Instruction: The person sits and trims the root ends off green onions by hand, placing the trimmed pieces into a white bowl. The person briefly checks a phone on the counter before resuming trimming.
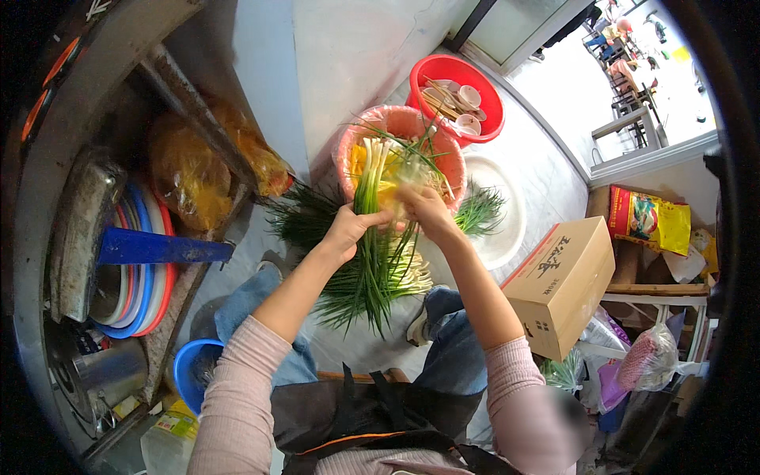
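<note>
Near the tub (345, 158), left hand (353, 228) clasps green onions (370, 184) (right hand (426, 210) blurred, grip unclear)

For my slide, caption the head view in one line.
The left hand holds a bunch of green onions, the right hand close by, before a lined bucket and red basin.

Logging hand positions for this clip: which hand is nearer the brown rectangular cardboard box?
Right. The right hand is left of the box, seen against the pink plastic-lined round basin; the left hand, holding long green-and-white scallions, is farther left.
</note>
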Demonstrator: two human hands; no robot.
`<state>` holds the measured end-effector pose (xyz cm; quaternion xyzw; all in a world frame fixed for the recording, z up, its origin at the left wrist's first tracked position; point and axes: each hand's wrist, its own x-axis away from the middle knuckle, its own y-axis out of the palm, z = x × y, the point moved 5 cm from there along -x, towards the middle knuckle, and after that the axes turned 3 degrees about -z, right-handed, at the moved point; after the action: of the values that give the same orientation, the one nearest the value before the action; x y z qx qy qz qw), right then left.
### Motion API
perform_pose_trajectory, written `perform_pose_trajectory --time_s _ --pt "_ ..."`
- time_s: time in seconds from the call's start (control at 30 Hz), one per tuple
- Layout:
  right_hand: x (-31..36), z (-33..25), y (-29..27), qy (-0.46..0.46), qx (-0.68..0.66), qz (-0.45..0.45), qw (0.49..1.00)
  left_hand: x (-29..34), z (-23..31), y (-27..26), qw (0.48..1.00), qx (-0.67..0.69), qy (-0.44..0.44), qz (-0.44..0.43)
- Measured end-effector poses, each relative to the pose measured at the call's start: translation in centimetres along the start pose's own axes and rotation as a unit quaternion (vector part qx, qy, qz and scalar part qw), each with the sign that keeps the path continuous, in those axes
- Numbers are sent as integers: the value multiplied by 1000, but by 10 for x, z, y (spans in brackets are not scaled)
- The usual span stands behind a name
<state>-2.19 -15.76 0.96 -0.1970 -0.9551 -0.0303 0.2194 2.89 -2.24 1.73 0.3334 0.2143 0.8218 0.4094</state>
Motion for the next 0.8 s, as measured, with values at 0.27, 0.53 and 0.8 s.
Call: perform_pose_trajectory --time_s 0.27,0.53,0.8 --pt "11 15 -24 -16 -152 37 988 -8 -23 1 994 -80 -49 -59" --pt "9 18 -19 17 -105 -25 994 -17 -35 2 992 68 -108 -21" --pt "14 9 -16 -16 -93 -28 995 -13 -31 -1 999 -18 -46 -13"
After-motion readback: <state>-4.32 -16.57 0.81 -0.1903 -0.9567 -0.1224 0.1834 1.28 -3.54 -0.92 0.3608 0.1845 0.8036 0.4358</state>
